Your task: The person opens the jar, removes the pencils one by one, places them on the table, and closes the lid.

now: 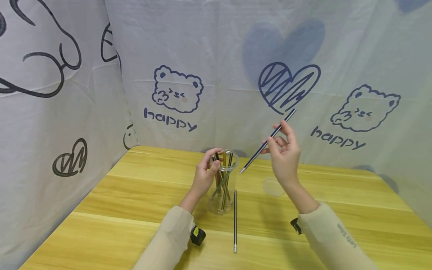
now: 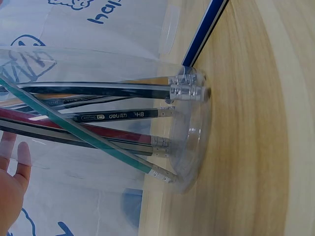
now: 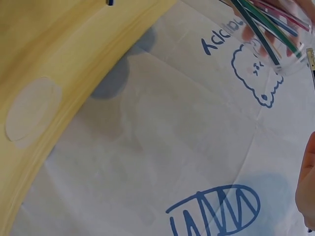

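Observation:
My left hand (image 1: 204, 175) holds a clear plastic jar (image 1: 216, 208) near its rim, thumb at the front and fingers round the left side. The jar stands upright on the table. Several pencils (image 2: 118, 115) lean inside it, eraser ends down, in green, red, black and yellow. Up to the right of the jar, my right hand (image 1: 286, 159) pinches a dark striped pencil (image 1: 259, 150) between thumb and fingers. This pencil slants, its eraser end low and close to the jar's rim. Another striped pencil (image 1: 235, 221) lies on the table just right of the jar.
A round clear lid (image 1: 273, 186) lies flat on the wooden table (image 1: 152, 221), beneath and behind the right hand. White cloth (image 1: 229, 48) with bear and heart drawings hangs behind the table and along its left side.

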A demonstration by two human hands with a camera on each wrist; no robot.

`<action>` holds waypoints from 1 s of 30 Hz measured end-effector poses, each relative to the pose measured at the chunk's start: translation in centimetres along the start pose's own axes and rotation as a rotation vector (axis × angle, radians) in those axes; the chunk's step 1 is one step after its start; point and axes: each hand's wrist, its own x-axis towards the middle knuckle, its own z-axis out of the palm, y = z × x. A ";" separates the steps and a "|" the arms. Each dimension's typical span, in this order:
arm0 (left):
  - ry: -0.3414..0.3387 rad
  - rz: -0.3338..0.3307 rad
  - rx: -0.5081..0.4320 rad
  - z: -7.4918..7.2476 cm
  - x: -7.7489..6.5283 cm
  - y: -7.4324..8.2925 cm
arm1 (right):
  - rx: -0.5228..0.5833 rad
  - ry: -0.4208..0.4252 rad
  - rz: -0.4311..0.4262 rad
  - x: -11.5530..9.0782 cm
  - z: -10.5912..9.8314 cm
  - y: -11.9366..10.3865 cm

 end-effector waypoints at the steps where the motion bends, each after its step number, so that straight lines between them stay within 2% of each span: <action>1: 0.001 0.001 -0.001 0.0 0.0 0.0 | 0.000 -0.006 0.006 -0.1 0.0 0.1; 20: 0.003 -0.021 0.000 0.0 0.1 0.1 | -0.054 -0.117 0.153 -2.9 0.0 1.5; 24: 0.000 -0.020 -0.005 -0.1 0.1 0.1 | -0.058 -0.129 0.203 -3.5 -0.2 1.9; 25: 0.001 -0.019 -0.006 -0.1 0.1 -0.3 | -0.060 -0.130 0.221 -3.7 -0.2 2.1; 30: 0.001 -0.016 -0.013 -0.1 0.0 -0.5 | -0.065 -0.153 0.322 -4.7 -0.4 2.7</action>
